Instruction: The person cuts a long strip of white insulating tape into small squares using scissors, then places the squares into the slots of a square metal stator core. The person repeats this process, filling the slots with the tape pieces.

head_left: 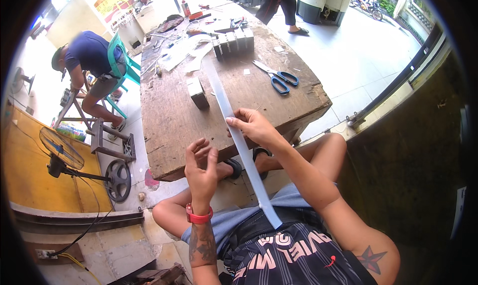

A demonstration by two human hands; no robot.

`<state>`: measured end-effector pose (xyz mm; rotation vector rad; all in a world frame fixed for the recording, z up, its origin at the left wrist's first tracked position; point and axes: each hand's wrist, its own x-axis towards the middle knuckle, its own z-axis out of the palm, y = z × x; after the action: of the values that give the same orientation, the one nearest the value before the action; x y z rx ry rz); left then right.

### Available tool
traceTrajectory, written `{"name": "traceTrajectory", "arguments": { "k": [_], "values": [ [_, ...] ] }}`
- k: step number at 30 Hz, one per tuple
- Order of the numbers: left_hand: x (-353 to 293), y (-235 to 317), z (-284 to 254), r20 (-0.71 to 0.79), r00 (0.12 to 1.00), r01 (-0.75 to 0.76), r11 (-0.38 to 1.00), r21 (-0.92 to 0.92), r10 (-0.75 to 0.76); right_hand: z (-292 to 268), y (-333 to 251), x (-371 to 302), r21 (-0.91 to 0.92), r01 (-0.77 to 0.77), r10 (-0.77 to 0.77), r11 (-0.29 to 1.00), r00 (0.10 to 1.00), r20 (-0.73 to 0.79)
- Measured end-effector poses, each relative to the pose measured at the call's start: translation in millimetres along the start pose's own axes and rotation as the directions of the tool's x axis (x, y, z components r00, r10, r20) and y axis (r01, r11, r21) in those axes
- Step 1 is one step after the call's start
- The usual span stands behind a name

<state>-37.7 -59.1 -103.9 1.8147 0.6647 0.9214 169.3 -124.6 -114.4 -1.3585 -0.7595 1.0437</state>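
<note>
Across the worn wooden counter (169,115) a long translucent plastic strip (234,130) runs lengthwise, from near the far blocks, over the near edge and down to the seated person's lap, where its lower end lies on the dark printed shirt. That counter is the biggest thing here, scarred and chipped at the near right corner.

Beyond the counter's left side another person (92,61) sits bent over on a green plastic chair (124,61). Nearer, on the floor left of the counter, stands a black floor fan (62,150), with a small spoked wheel (118,179) between it and the counter's near left corner.

On the counter's far half stands a row of grey metal blocks (234,42), with sheets of pale paper just left of them. A single grey block (197,92) lies near the counter's middle, just left of the strip. Blue-handled scissors (276,76) lie shut on the counter's right side, well apart from the strip.

At the counter's near edge the right hand (254,125) pinches the strip, fingers closed over its top with the thumb beneath. The left hand (201,168), with a red wristband below it, hovers just off the near edge, left of the strip; its fingers are loosely curled and half open, holding nothing.
</note>
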Motion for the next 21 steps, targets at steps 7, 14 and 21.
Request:
{"name": "traceTrajectory", "arguments": {
  "k": [7, 14, 21],
  "values": [
    [-9.6, 25.5, -13.8, 0.549, 0.78, -0.552, 0.744, 0.376, 0.301, -11.2, -55.3, -53.5, -0.555, 0.609, -0.149, 0.567, 0.739, 0.657],
    [-30.0, 31.0, 7.8, 0.475, 0.879, -0.188, 0.943, 0.275, 0.037, -26.7, -115.7, -43.4, -0.762, 0.607, -0.012, -0.225, 0.781, 0.625],
    [-4.6, 8.6, 44.6, 0.209, 0.97, 0.128, 0.992, 0.016, -0.128, -0.8, -94.0, -25.7, -0.595, 0.517, -0.461, -0.616, 0.376, 0.804]
  ]
}}
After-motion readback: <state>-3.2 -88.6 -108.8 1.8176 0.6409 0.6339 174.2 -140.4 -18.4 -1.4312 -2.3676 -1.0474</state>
